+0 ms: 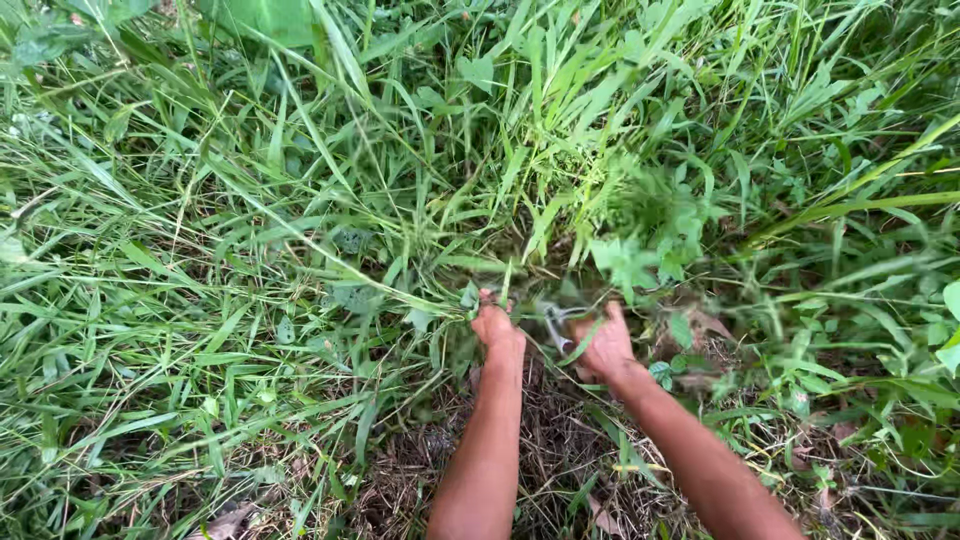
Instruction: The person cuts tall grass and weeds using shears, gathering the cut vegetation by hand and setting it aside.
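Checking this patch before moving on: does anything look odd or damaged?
Nothing stands out. The left hand grips tall green grass blades; the right hand holds a small metal blade above bare brown dry litter.

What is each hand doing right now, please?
Left hand: closed around grass stems.
Right hand: closed on a small metal tool, kind unclear.

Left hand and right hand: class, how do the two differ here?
The left hand is closed in a fist around a bunch of long grass blades; the right hand holds a pale curved tool, blurred. The left hand reaches straight ahead; the right hand angles inward. Both are bare and low at the grass base.
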